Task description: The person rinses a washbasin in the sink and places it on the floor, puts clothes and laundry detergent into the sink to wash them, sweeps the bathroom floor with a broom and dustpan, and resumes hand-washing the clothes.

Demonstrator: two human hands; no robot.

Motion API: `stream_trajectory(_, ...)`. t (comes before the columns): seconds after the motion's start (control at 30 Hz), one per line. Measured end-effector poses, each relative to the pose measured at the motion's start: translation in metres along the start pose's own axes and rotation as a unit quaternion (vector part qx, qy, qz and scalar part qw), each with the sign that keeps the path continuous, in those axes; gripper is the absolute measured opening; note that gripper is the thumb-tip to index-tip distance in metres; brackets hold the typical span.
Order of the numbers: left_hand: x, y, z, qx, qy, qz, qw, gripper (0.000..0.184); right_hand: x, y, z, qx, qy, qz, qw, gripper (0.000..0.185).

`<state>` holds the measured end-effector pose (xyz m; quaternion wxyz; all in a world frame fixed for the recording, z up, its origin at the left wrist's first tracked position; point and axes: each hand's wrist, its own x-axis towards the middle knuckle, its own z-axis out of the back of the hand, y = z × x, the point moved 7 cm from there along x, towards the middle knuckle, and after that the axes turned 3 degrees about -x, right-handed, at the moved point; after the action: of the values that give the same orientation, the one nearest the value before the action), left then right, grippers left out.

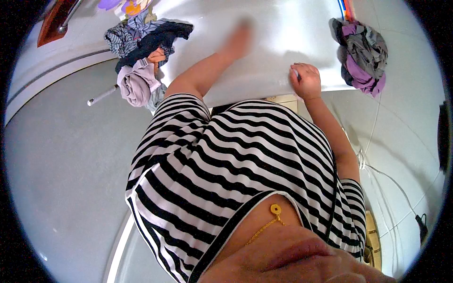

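My left hand (243, 37) is over the white table (212, 78), towards its far side. Motion smears its fingers, so I cannot tell whether it is open or closed or holds anything. Near the table's front edge, my right hand (306, 81) rests with its fingers curled together. A small pale spot shows by its thumb, too small to identify. To the left lies a heap of patterned, black, orange and pale pink cloth (139, 80). Grey and purple cloth (365, 56) is bunched at the table's right edge, apart from my right hand.
A white rod (101, 95) sticks out beside the left heap. Purple and orange shapes (132, 7) show at the top left. Blue and red strips (348, 9) are above the right cloth. White cables (387, 173) hang at the right, below table level.
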<state>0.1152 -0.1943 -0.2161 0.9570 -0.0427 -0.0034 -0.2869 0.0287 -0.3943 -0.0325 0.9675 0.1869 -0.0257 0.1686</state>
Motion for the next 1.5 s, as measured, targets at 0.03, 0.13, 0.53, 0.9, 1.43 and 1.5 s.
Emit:
stream_trajectory(0.03, -0.001, -0.002, 0.004, 0.0, 0.0, 0.002, 1.0, 0.046, 0.0, 0.0, -0.001, 0.001, 0.001, 0.002, 1.0, 0.018)
stream_trajectory(0.13, 0.002, -0.005, 0.02, -0.039, 0.049, 0.027, 0.998, 0.054, -0.001, 0.0, -0.002, 0.004, -0.003, 0.012, 1.0, 0.017)
stream_trajectory(0.53, 0.025, 0.036, 0.061, -0.273, 0.18, 0.191, 0.925, 0.046, 0.0, 0.004, 0.002, 0.003, 0.003, 0.003, 1.0, 0.019)
stream_trajectory(0.9, 0.058, 0.099, 0.314, -0.762, -0.39, 0.177, 0.486, 0.042, -0.005, 0.008, -0.007, 0.007, 0.049, 0.005, 0.999, 0.026)
stream_trajectory(1.43, -0.329, 0.234, 0.306, -0.17, -0.342, 0.496, 0.78, 0.077, -0.006, 0.008, -0.006, -0.008, 0.043, 0.012, 0.999, 0.027)
stream_trajectory(1.5, -0.32, 0.204, 0.285, -0.382, -0.3, 0.513, 0.708, 0.086, -0.006, 0.013, -0.003, -0.008, 0.053, 0.002, 0.999, 0.027)
